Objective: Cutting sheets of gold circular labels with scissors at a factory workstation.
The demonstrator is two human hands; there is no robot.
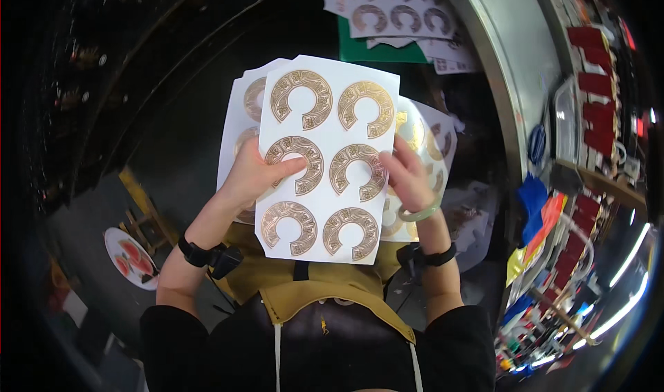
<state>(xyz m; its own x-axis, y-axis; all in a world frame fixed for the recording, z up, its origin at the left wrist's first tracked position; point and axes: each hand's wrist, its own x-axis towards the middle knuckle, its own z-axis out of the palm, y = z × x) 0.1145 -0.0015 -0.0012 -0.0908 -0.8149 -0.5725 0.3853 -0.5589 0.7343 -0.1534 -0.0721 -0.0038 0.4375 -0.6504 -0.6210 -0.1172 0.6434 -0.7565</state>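
A white sheet (320, 198) printed with several gold-brown C-shaped ornaments is held up in front of my body. My left hand (252, 172) grips its left edge, thumb lying over an ornament and the other fingers hidden beneath. At the opposite edge my right hand (409, 174), slightly blurred and wearing a pale green bangle (419, 215), has its fingertips closed at the sheet's border. Behind this sheet, more printed sheets (232, 132) stick out at the left, and others (436, 146) with shiny gold patches at the right.
Beyond the sheets, more printed sheets (404, 25) lie over a green surface (353, 49). A grey metal edge (487, 39) curves along the right, with red items (595, 84) past it. At the left is a round stool (131, 257) with a watermelon pattern.
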